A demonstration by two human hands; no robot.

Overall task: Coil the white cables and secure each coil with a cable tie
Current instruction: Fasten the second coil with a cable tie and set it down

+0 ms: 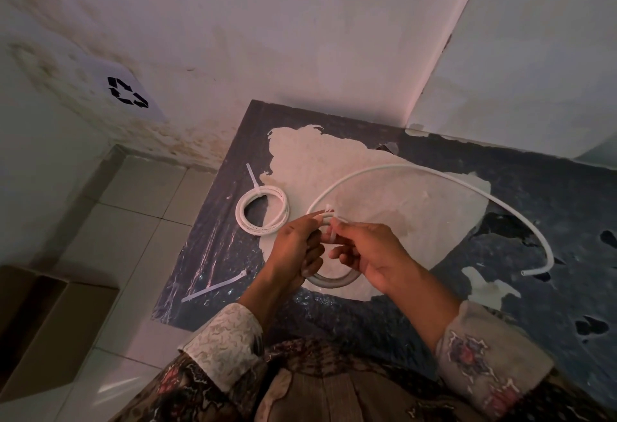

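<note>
The cable [434, 181] looks like semi-stiff white tubing: light, springy, likely to unwind if released. Its small coil sits between both hands at table [551, 194] centre. The free length arcs from 12 o'clock of the hands round to an open end at 3 o'clock.

The left hand [295, 248] grips the coil, fingers curled round its turns. The right hand [370, 254] pinches a tie [330, 224] at the coil's top.

Hold where the turns cross; pinching there should stop spring-back. The tie is thin and probably slippery.

A tied coil [262, 213] lies at 10 o'clock of the hands. A spare tie [213, 286] lies at 8 o'clock.
</note>
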